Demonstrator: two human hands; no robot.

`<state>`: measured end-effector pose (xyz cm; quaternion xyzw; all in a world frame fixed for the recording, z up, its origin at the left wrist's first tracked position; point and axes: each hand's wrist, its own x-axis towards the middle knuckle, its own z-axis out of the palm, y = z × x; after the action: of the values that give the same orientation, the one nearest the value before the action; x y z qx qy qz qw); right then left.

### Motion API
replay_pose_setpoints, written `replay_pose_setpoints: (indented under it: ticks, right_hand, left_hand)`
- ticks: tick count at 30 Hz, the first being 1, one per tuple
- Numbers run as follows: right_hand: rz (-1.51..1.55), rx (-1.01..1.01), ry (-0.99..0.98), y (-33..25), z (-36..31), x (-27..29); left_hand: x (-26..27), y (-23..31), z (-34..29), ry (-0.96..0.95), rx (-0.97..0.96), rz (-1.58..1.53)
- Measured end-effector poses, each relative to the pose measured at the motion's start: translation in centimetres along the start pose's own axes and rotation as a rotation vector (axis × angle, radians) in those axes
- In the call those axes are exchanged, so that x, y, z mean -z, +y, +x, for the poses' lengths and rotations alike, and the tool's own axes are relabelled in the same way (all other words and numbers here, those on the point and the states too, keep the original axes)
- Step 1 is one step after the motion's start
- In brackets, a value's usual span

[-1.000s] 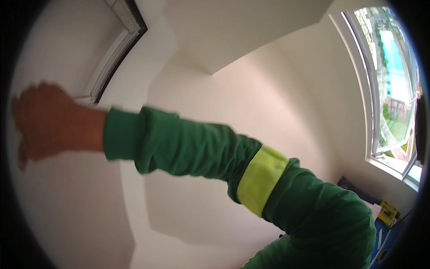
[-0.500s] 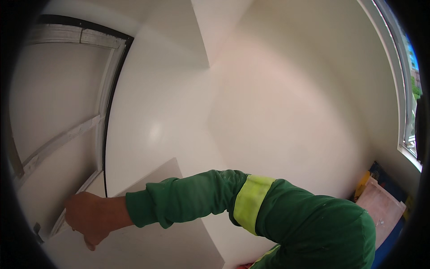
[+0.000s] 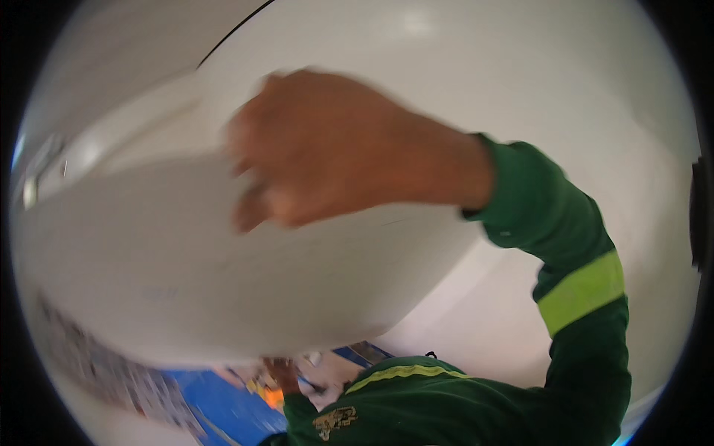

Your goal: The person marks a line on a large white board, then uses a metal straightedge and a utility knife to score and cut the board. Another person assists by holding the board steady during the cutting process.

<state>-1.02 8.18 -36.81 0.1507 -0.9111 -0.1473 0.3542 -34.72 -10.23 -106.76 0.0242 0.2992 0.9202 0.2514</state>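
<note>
In the middle of the view my right hand is raised over a broad white panel, its arm reaching in from the right in a green sleeve with a yellow-green band. The fingers are curled with the thumb underneath, smeared by motion. Whatever they may hold does not show. Down by the panel's near edge my left hand is small and partly hidden. It appears to touch that edge, but its fingers cannot be made out.
White walls rise behind and to the right. A thin dark seam crosses the upper left, with a blurred metal handle-like fitting below it. Under the panel lie a blue sheet and an orange object.
The view has swung down and left, so the dark-edged frame and the window are gone. My right hand now appears higher and closer, and my left hand has come into view.
</note>
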Motion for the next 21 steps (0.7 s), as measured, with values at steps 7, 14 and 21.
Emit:
replay_pose_setpoints:
  ticks: [7,14,21]
  right_hand:
    - [-0.092,-0.02,-0.096,6.6,5.1,-10.2]
    - [-0.187,-0.367,-0.369,12.1,4.1,-19.1]
    - [0.024,-0.587,-0.588,15.8,0.0,-26.9]
  left_hand:
    - [0.7,-13.0,-7.2,0.214,0.299,-0.001]
    - [-2.5,-14.7,-12.2,0.383,0.535,0.103]
    - [0.3,-15.1,-11.7,0.387,0.613,0.156]
